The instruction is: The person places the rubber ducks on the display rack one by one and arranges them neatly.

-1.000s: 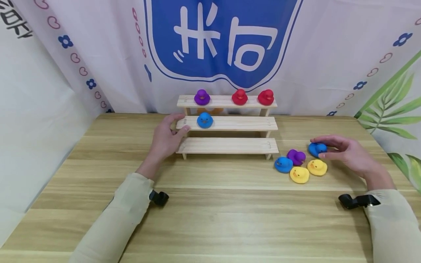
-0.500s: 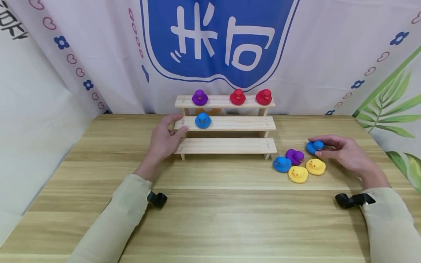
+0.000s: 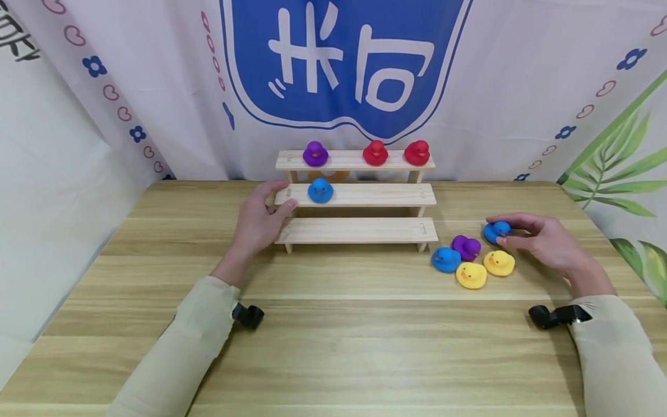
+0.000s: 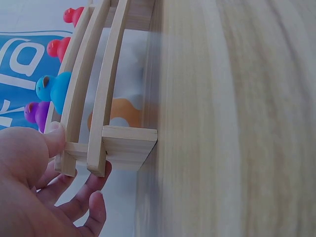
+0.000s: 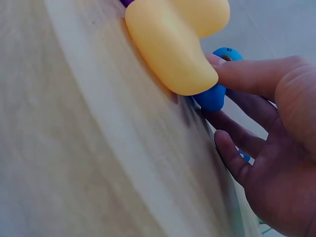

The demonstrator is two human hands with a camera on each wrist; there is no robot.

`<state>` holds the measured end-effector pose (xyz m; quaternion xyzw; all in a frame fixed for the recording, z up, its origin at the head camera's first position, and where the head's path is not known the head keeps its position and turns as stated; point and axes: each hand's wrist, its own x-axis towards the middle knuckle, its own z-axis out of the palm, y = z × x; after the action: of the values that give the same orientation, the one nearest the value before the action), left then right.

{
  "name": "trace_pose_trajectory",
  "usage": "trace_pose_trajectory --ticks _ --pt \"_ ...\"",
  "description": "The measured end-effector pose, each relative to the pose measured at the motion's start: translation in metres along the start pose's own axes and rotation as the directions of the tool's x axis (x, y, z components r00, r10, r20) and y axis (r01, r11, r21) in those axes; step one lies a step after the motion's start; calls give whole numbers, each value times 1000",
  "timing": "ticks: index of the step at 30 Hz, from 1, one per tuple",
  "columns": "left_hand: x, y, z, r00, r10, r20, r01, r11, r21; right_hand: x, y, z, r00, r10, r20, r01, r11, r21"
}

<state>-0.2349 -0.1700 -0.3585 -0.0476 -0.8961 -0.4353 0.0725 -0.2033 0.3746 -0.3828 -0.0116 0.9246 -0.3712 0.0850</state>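
A three-tier wooden display stand stands at the back of the table. My left hand grips the left end of its middle shelf, thumb on top and fingers underneath in the left wrist view. A blue rubber duck sits on that shelf near the hand. On the top shelf are a purple duck and two red ducks. To the right of the stand, my right hand pinches another blue rubber duck between thumb and fingers. A yellow duck partly hides it in the right wrist view.
Beside the right hand, a purple duck, a blue duck and two yellow ducks lie close together on the wooden table. A printed white curtain hangs directly behind the stand.
The right hand has shifted slightly left and away from the person with its blue duck, which now looks more upright. The left hand stays on the shelf. The head view has moved a little.
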Motion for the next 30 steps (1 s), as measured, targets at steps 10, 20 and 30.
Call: trace_pose_trajectory --ticks 10,20,30 --pt "-1 1 -1 1000 -8 -3 8 1000 3 1 -8 0 1000 -6 -8 6 1000 12" --pt "0 1 0 1000 -21 3 21 1000 -9 2 -33 1 1000 3 -30 -4 1000 -20" --pt "0 3 0 1000 -28 3 28 1000 -3 1 -72 10 996 -72 -54 74 996 43"
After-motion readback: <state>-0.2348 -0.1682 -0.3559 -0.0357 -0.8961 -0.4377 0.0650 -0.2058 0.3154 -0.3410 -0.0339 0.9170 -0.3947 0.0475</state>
